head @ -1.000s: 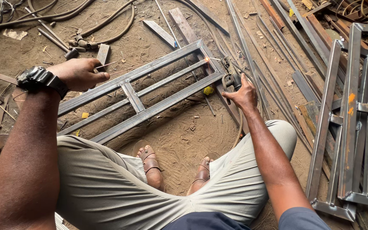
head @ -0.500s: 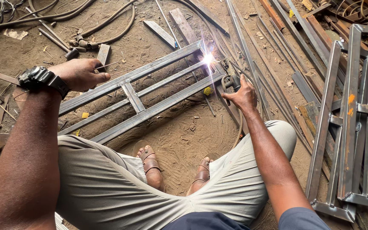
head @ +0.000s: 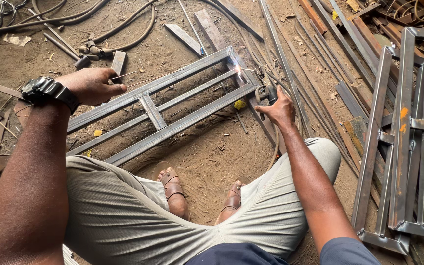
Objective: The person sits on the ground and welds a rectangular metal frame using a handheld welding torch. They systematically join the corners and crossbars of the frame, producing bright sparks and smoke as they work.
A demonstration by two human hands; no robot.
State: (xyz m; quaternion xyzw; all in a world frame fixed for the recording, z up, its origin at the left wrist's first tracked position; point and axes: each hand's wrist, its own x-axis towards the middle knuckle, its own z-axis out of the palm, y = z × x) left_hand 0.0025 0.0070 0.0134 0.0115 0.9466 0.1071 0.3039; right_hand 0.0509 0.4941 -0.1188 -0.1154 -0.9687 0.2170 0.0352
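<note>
A long rectangular frame of grey steel tubing (head: 158, 110) lies flat on the sandy workshop floor (head: 207, 157), running diagonally in front of a squatting person in khaki trousers and brown sandals, low enough for both arms to reach it. To the person's right, a second welded steel frame with orange paint marks (head: 403, 142) rests on a heap of loose bars, out of the way. The left hand (head: 94, 84), above a black wristwatch (head: 50, 91), sits on the near end of the frame, fingers curled downward, apparently steadying it. The right hand (head: 278, 109) is closed around a dark electrode holder (head: 267, 92), its rod angled toward the frame's far corner, where a small white arc glare (head: 239, 70) shows; whether the rod tip actually touches the joint is hard to tell through the brightness.
</note>
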